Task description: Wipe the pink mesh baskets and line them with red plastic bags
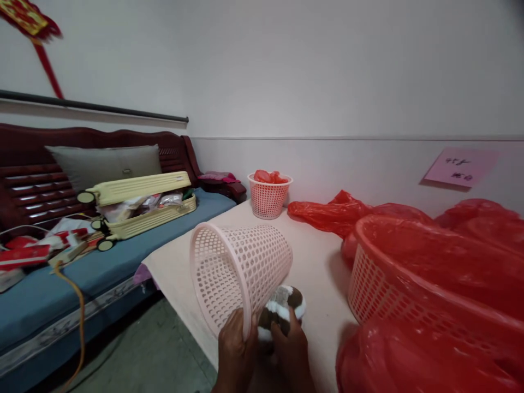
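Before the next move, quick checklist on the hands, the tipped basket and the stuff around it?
1. Left hand grips the rim of the pink basket: ok.
2. Basket is tipped on its side, mouth toward the camera, nothing seen inside: ok.
3. Right hand holds the brown and white plush toy: ok, though how firmly cannot tell.
4. Toy is outside the basket, beside its wall: ok.
5. Bare table ahead of the basket, up to the small basket with red bags: ok.
6. Large basket lined with red plastic sits close on the right: not ok, tight on that side.
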The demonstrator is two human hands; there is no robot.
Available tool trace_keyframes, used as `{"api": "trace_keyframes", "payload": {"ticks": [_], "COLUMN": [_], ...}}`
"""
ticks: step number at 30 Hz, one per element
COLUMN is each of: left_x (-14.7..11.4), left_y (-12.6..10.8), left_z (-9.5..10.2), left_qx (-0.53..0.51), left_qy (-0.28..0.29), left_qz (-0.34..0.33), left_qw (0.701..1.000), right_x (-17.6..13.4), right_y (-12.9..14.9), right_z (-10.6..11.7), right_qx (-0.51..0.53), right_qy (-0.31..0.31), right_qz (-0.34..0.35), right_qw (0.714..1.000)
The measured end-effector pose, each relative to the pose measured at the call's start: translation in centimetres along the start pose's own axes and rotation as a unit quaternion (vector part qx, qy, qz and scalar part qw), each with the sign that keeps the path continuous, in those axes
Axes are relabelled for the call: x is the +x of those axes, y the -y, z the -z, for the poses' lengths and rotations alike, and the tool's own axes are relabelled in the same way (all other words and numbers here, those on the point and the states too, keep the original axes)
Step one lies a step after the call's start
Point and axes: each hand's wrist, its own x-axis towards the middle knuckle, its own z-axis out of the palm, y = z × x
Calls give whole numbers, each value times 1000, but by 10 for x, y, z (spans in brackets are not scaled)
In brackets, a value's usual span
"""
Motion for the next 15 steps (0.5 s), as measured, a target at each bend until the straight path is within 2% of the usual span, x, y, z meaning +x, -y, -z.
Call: {"api": "trace_keyframes", "payload": {"ticks": [2,8,15], "left_x": [4,3,-2], "left_y": [2,-6,-16], "left_z": [-2,-4,-4], "left_qx": [-2,-24,-43], "left_qy": [10,47,36], "left_qz": [5,13,58], "left_qw": [1000,999,997], "right_x": [-7,-26,-42], "right_y": [4,16,33], "right_z": [-3,-3,0], "right_qx": [4,75,95], "right_qy": [-3,44,44], "right_qz": [4,17,59], "right_qw": [1000,996,993]}}
